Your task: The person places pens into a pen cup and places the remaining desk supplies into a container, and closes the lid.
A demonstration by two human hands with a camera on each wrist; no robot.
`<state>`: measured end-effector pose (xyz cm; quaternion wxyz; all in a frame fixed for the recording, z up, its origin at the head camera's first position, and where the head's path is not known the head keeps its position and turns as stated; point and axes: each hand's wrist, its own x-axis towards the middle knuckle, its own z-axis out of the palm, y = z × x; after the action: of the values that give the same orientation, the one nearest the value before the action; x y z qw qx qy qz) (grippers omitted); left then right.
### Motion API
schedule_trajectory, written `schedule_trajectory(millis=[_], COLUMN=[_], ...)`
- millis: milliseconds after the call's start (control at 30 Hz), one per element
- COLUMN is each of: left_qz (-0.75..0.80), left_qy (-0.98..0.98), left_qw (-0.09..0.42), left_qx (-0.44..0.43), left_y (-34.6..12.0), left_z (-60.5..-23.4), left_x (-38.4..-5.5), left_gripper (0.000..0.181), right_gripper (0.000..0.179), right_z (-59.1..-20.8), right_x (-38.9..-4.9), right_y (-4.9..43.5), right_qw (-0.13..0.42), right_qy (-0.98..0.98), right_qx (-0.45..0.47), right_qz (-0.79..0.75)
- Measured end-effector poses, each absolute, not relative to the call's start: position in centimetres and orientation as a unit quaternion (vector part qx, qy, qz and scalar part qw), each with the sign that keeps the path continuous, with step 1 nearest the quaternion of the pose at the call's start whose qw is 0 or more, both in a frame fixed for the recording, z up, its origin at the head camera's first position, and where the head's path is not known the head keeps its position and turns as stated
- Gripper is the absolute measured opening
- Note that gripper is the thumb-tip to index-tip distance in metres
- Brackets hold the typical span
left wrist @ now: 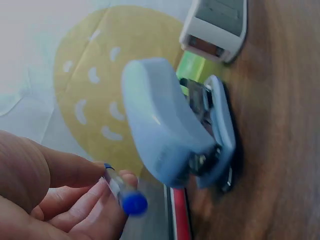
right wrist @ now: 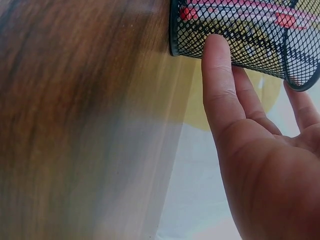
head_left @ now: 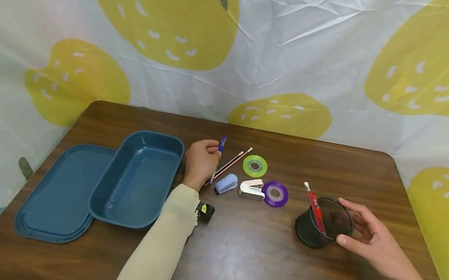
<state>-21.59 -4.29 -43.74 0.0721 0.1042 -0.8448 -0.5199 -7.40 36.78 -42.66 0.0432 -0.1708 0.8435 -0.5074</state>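
Observation:
My left hand [head_left: 201,163] pinches a blue-capped pen [head_left: 222,144] between thumb and fingers, above two pencils [head_left: 230,163] on the table. In the left wrist view the pen's blue end [left wrist: 135,203] points toward the camera, beside a light blue stapler [left wrist: 162,122]. On the right, my right hand [head_left: 380,248] holds a black mesh pen cup [head_left: 307,231] from its side, thumb and fingers at the rim. A red pen [head_left: 317,212] and a white-tipped pencil [head_left: 307,187] lean inside the cup. Fingers [right wrist: 217,75] lie against the mesh in the right wrist view.
A blue plastic box [head_left: 140,181] stands left of my left arm, overlapping its flat lid [head_left: 60,194]. Between the hands lie a white stapler [head_left: 252,189], a green tape roll [head_left: 256,159] and a purple tape roll [head_left: 282,196]. A patterned cloth [head_left: 259,69] hangs behind the brown table [head_left: 242,265].

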Motion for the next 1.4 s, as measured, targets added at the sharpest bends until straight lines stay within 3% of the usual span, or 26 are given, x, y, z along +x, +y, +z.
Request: schedule_trajectory(millis=[467, 1133, 1400], left_qz=[-0.689, -0.774, -0.813], left_qy=[-0.715, -0.624, -0.574], left_qw=[0.013, -0.076, -0.088], left_qx=[0.116, 0.08, 0.044], left_y=[-3.9, -2.8, -1.5], left_z=[-42.6, -41.0, -40.6], left_x=[-21.7, -20.8, -20.5], left_gripper=[0.036, 0.043, 0.032], right_gripper=[0.079, 0.077, 0.076], right_z=[-42.6, -42.8, -42.7], right_x=[-7.5, -7.6, -7.6], right_y=[36.8, 36.9, 36.9], right_qw=[0.044, 0.044, 0.041], right_qy=[0.841, 0.835, 0.839], right_qx=[-0.182, -0.186, -0.177], right_qz=[-0.508, -0.516, -0.513])
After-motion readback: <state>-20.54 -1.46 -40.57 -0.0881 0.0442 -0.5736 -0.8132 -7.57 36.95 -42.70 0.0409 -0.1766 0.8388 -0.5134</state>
